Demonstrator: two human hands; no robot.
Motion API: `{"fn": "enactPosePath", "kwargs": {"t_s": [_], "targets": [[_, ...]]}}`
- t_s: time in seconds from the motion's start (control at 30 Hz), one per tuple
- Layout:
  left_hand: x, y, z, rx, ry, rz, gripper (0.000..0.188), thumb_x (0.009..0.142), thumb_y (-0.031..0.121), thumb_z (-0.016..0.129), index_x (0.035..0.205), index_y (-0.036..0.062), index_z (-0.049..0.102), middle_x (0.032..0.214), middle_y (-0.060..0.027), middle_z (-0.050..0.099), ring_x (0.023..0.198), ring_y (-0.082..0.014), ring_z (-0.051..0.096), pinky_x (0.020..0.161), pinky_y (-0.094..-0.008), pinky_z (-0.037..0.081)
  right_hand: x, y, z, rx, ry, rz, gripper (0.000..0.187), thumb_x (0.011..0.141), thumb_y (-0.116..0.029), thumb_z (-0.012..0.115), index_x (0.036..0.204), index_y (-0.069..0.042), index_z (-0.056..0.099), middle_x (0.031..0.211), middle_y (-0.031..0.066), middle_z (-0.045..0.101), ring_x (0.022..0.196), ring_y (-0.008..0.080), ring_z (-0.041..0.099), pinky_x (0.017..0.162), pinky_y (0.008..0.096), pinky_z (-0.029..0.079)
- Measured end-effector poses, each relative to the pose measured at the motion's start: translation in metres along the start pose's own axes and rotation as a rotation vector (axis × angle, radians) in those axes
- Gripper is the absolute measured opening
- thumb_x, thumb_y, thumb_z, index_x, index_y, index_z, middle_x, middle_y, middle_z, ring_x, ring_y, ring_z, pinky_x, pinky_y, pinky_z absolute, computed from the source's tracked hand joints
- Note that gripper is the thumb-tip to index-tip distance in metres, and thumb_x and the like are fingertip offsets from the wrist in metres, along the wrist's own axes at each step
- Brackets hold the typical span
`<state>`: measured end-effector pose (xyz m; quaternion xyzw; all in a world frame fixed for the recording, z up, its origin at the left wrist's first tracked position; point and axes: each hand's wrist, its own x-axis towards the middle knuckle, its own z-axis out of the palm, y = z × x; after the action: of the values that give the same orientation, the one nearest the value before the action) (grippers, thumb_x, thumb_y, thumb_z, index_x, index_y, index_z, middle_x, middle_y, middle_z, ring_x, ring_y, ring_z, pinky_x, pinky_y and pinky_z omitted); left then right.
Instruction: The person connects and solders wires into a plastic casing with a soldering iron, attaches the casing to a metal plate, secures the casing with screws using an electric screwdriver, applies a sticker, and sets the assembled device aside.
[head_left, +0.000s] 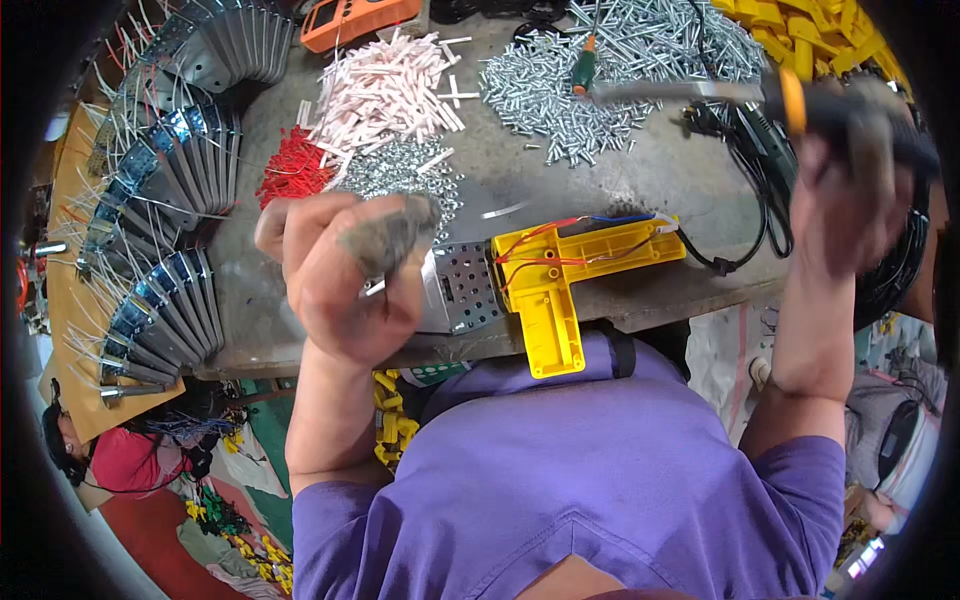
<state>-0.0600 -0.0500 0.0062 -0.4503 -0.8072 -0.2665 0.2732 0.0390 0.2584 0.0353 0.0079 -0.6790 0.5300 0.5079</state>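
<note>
On the table edge in front of me lies an open yellow plastic housing half (549, 318), pistol-shaped, with red, blue and brown wires in it. A perforated metal plate (468, 288) joins its left side. My left hand (355, 275) hovers over the plate's left end, fingers curled together and a fingertip wrapped in grey tape; anything pinched there is hidden. Raised at the right, my right hand (850, 205) grips a screwdriver (785, 100) with a black handle and orange band. Its metal shaft points left, smeared by motion. The screwdriver is apart from the housing.
Piles of silver screws (570, 100), white sleeves (385, 95), red sleeves (295, 168) and small nuts (395, 172) cover the table. Bent metal plates with wires (165, 240) line the left. A black cable (765, 200) lies right; yellow parts (815, 35) sit behind. An orange meter (355, 20) stands far back.
</note>
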Motion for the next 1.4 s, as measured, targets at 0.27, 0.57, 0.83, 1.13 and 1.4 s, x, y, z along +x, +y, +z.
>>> {"fn": "enactPosePath", "kwargs": {"t_s": [0.27, 0.57, 0.83, 1.13, 1.4], "targets": [[-0.017, 0.004, 0.025, -0.203, 0.127, 0.070, 0.018, 0.067, 0.004, 0.067, 0.081, 0.0144, 0.062, 0.082, 0.0015, 0.069, 0.075, -0.0175, 0.058, 0.096, -0.0417, 0.027, -0.043, -0.031, -0.017, 0.051, -0.120, 0.199, 0.026, 0.090, -0.022, 0.055, 0.101, 0.000, 0.047, 0.065, 0.0028, 0.046, 0.051, 0.0085, 0.042, 0.064, 0.0269, 0.042], [-0.015, 0.005, 0.031, -0.202, 0.122, 0.057, 0.019, 0.070, 0.007, 0.071, 0.082, 0.0139, 0.057, 0.084, 0.0008, 0.069, 0.075, -0.0185, 0.058, 0.097, -0.0433, 0.026, -0.050, -0.029, -0.016, 0.101, -0.165, 0.198, 0.023, 0.089, -0.021, 0.055, 0.096, -0.001, 0.047, 0.056, -0.0016, 0.041, 0.049, 0.0076, 0.041, 0.066, 0.0287, 0.043], [-0.012, 0.009, 0.026, -0.169, 0.046, 0.066, 0.023, 0.070, 0.007, 0.070, 0.087, 0.0133, 0.055, 0.084, 0.0010, 0.069, 0.076, -0.0187, 0.057, 0.096, -0.0446, 0.026, -0.052, -0.031, -0.018, 0.084, -0.162, 0.225, 0.025, 0.088, -0.022, 0.057, 0.097, -0.001, 0.047, 0.055, -0.0026, 0.042, 0.048, 0.0071, 0.040, 0.068, 0.0292, 0.043], [-0.013, 0.009, 0.027, -0.174, -0.001, 0.041, 0.025, 0.068, 0.006, 0.070, 0.085, 0.0138, 0.054, 0.085, 0.0014, 0.069, 0.076, -0.0179, 0.057, 0.096, -0.0439, 0.026, -0.055, -0.030, -0.022, 0.063, -0.150, 0.216, 0.028, 0.088, -0.025, 0.057, 0.100, -0.001, 0.048, 0.054, -0.0029, 0.042, 0.048, 0.0068, 0.040, 0.066, 0.0287, 0.043], [-0.016, 0.011, 0.021, -0.233, -0.079, 0.075, 0.029, 0.063, 0.005, 0.069, 0.086, 0.0158, 0.055, 0.084, 0.0020, 0.068, 0.076, -0.0179, 0.059, 0.096, -0.0428, 0.027, -0.047, -0.041, -0.017, 0.044, -0.199, 0.164, 0.026, 0.088, -0.026, 0.056, 0.096, -0.004, 0.045, 0.052, -0.0040, 0.037, 0.051, 0.0074, 0.036, 0.061, 0.0282, 0.037]]}}
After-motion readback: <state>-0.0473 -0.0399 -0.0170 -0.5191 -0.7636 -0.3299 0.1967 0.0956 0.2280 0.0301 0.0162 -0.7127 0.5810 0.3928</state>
